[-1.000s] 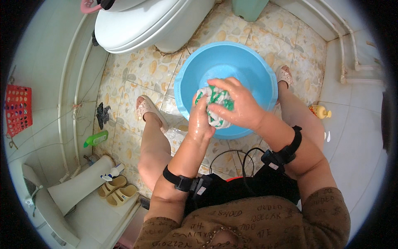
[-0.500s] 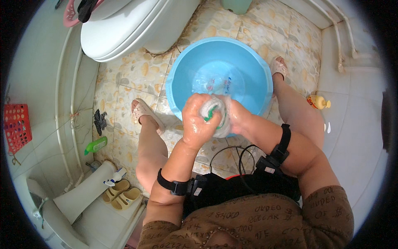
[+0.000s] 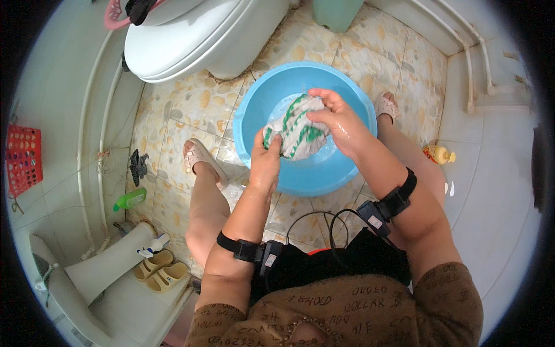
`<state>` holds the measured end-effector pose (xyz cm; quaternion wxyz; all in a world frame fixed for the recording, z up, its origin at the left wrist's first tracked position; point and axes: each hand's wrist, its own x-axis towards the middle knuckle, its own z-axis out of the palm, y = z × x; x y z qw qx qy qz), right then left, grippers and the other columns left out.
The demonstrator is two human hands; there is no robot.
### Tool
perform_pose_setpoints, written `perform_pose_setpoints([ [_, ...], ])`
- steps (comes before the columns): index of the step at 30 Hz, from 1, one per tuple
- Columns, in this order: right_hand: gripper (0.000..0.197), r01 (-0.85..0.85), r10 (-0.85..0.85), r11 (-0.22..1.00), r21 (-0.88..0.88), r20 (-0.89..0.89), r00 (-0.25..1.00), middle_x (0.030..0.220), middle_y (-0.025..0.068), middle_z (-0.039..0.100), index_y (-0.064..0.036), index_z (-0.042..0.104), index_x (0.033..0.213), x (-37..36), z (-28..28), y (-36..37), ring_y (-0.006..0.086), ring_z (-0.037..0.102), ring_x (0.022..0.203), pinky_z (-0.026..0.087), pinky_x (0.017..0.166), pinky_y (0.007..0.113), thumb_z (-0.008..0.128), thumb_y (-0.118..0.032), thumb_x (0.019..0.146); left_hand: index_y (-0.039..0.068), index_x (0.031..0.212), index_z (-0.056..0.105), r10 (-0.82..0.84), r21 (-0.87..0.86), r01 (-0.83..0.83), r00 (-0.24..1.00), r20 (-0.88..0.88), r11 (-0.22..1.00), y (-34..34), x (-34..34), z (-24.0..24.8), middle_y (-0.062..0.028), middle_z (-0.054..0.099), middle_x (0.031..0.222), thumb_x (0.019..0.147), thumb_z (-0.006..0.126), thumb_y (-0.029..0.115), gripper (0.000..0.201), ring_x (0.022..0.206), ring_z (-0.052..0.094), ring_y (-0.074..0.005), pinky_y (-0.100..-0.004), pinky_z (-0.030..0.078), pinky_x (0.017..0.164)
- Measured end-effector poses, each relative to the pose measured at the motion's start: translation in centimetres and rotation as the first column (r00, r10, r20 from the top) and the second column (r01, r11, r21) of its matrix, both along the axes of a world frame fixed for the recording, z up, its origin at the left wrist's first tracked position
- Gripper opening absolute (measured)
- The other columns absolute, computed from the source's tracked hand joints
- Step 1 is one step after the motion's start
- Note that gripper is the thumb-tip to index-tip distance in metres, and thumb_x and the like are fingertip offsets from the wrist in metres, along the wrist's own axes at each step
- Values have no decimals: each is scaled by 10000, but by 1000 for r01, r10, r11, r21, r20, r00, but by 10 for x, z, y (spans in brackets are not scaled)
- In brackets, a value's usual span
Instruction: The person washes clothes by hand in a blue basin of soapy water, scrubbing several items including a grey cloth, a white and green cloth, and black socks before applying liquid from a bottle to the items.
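Observation:
A wet white cloth with green stripes (image 3: 300,130) is held crumpled over a light blue plastic basin (image 3: 315,184). My left hand (image 3: 266,162) grips its lower left end, thumb on top. Its upper right part is pinched by my right hand (image 3: 341,120), with the thumb in front and the fingers behind the fabric. Both hands are wet. Shallow water shows in the basin around the cloth, but most of the bottom is hidden. Whether the cloth touches the water I cannot tell.
The basin stands on patterned tiles between my feet. Beyond it to the left is a white toilet (image 3: 179,46); a green bin (image 3: 335,14) stands at the far edge. A green bottle (image 3: 130,199) and yellow sandals (image 3: 159,270) lie left, a yellow bottle (image 3: 440,154) right. Black cables (image 3: 318,215) hang near my lap.
The cloth was twisted into a tight roll between both hands near the basin's front rim. Now it is loosened and partly spread, farther forward over the basin, with my hands wider apart.

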<state>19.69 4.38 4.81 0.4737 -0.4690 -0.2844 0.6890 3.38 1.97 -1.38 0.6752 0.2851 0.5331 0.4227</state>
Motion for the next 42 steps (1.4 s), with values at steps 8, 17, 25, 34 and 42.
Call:
perform_pose_setpoints([
  [8, 341, -295, 241, 945, 139, 308, 920, 985, 74, 512, -32, 473, 1033, 2, 12, -2, 136, 494, 905, 416, 752, 251, 577, -40, 709, 23, 1086, 425, -268, 277, 341, 925, -271, 898, -4, 13, 11, -58, 516, 1003, 785, 506, 59, 313, 934, 465, -130, -269, 349, 838],
  [17, 554, -622, 491, 782, -37, 651, 579, 1059, 169, 486, -15, 445, 1106, 19, 4, 4, 292, 476, 968, 367, 845, 318, 655, -229, 640, 3, 922, 534, -45, 147, 24, 989, 142, 989, 6, 8, 35, -51, 571, 843, 803, 521, 115, 164, 763, 521, -91, -212, 424, 671],
  [25, 462, -714, 331, 685, 145, 811, 483, 946, 127, 544, -23, 510, 1022, 1, -15, -12, 243, 521, 876, 405, 769, 298, 635, -259, 645, 2, 889, 568, -452, 102, 443, 886, 102, 891, 11, -12, 46, -83, 555, 908, 777, 538, 95, 149, 818, 531, -126, -247, 431, 706],
  [34, 323, -186, 58, 953, -240, -458, 887, 985, 75, 532, -26, 459, 1065, -5, -10, -9, 170, 502, 923, 378, 827, 307, 440, -248, 830, 64, 1154, 382, -91, -363, 102, 995, 48, 926, -8, 8, 8, -63, 461, 1078, 816, 423, 410, 486, 1005, 425, -181, -304, 329, 847],
  [42, 332, -294, 303, 952, -88, 115, 946, 909, 58, 546, 9, 500, 985, -5, 1, -7, 111, 504, 829, 394, 745, 253, 453, -281, 829, 38, 1194, 333, -95, -107, 166, 870, 483, 980, -8, 12, 21, -81, 415, 1180, 850, 388, 316, 447, 1086, 389, -190, -311, 297, 915],
])
